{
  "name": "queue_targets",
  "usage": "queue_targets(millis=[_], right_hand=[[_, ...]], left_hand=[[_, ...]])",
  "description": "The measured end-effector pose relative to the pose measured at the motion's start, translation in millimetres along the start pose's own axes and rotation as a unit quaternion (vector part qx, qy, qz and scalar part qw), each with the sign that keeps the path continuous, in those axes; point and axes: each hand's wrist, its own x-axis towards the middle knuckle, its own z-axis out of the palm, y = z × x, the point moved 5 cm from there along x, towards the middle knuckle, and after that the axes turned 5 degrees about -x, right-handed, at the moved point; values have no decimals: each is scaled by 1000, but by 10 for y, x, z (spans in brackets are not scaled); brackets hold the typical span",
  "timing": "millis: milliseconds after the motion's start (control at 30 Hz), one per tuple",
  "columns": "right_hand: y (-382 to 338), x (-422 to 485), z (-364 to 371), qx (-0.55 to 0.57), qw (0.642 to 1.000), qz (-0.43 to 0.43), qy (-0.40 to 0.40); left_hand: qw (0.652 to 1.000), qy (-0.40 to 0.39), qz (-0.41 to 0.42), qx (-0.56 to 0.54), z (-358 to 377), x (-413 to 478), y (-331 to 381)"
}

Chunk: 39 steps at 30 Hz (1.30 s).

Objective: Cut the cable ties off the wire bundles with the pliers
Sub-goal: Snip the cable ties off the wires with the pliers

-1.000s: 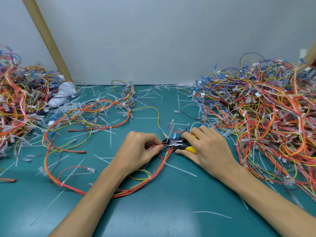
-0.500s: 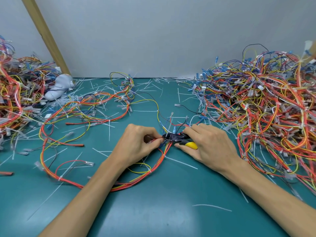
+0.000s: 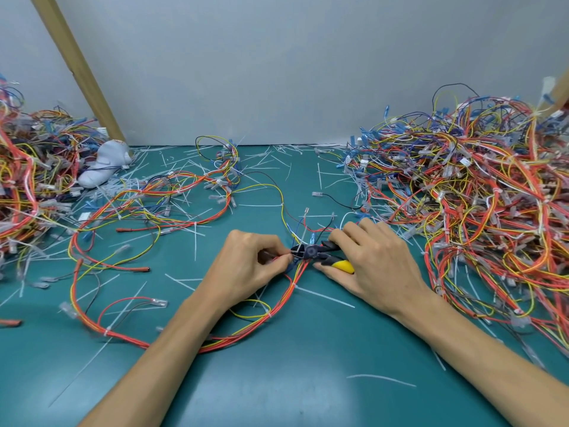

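My left hand (image 3: 246, 266) pinches a red, orange and yellow wire bundle (image 3: 277, 306) at the middle of the green table. My right hand (image 3: 375, 266) grips the pliers (image 3: 317, 252), which have black jaws and yellow handles. The jaws sit at a white cable tie (image 3: 297, 249) on the bundle, right beside my left fingertips. The bundle loops down under my left forearm and away to the left. Whether the tie is cut through I cannot tell.
A big tangle of wire bundles (image 3: 480, 198) fills the right side, and another pile (image 3: 27, 177) lies at the far left. Loose wire loops (image 3: 172, 195) and cut white ties litter the green table (image 3: 308, 380). A white object (image 3: 103, 166) and a slanted wooden post (image 3: 77, 63) stand back left.
The view has shifted slightly, and both hands have stayed together on the bundle; the pliers' jaws have kept their place at the tie.
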Motion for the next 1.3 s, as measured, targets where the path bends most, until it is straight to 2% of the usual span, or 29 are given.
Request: queue_targets(millis=[567, 933, 1167, 1300], right_hand=[[-4, -12, -45, 38, 999, -19, 21], [-10, -24, -25, 49, 999, 9, 12], [-34, -3, -22, 49, 999, 5, -14], [-15, 0, -11, 91, 993, 18, -71]], left_hand=[[1000, -10, 5, -8, 15, 16, -29], [999, -13, 35, 10, 6, 9, -4], [999, -7, 42, -2, -6, -7, 21], [999, -8, 41, 3, -6, -5, 16]])
